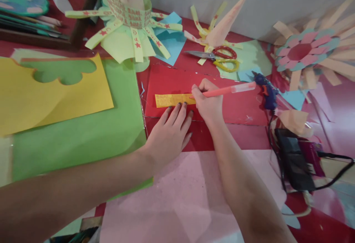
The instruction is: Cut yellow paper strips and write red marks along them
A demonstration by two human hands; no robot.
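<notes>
A narrow yellow paper strip [172, 99] with small reddish writing at its left end lies on a red board [238, 106]. My left hand [170, 132] rests flat below it, fingers stretched out, fingertips touching the strip's lower edge. Pinched in my right hand [209, 104] is a pen [230, 89] with an orange-red barrel and a clear end. Its tip meets the strip near the right end, which my right hand partly hides.
Scissors [215, 56], paper crafts with pointed cones [230, 17] and a paper flower [302, 51] stand behind. A blue glue gun [266, 89] with a cord lies right, near a black device [294, 158]. Green [77, 143] and yellow sheets [61, 106] cover the left, beside a dark tray [80, 14].
</notes>
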